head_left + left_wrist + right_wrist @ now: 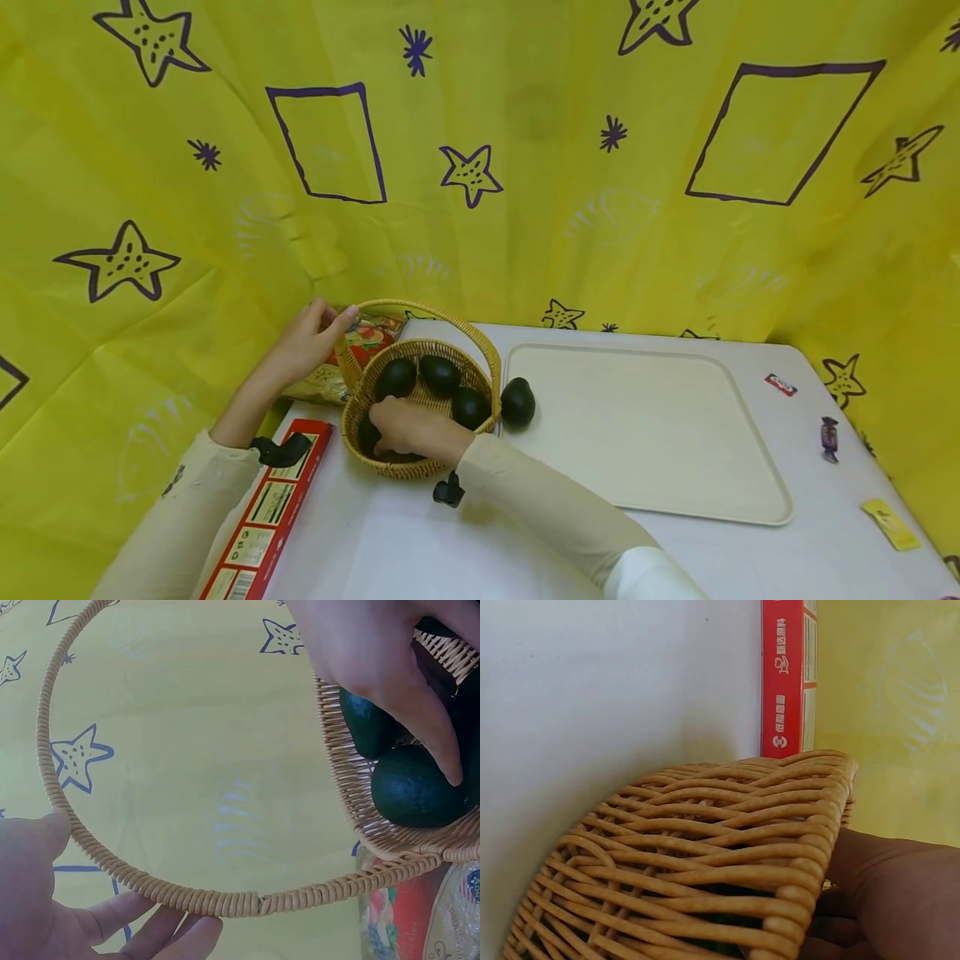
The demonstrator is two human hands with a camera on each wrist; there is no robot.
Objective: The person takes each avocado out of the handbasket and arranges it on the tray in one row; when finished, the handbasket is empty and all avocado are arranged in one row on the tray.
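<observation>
A wicker basket (pixel 408 471) with a tall arched handle (pixel 450 321) holds several dark green avocados (pixel 440 375). My left hand (pixel 309 337) holds the handle on its left side; up close, the thumb lies on one side of the wrapped cane and the fingertips (pixel 199 930) on the other. Down inside the basket, my right hand (pixel 412 429) has its fingers around an avocado (pixel 367 435) at the front left, and the hand covers part of it. The wicker wall hides most of those fingers in the right wrist view. Another avocado (pixel 517 403) sits outside, at the tray's left edge.
Right of the basket lies a cream tray (pixel 645 433). A red box (pixel 266 517) stands along the table's left side, and a shiny food packet (pixel 322 385) is behind the basket. Small wrapped sweets (pixel 828 439) lie far right. Yellow printed cloth (pixel 540 233) surrounds the table.
</observation>
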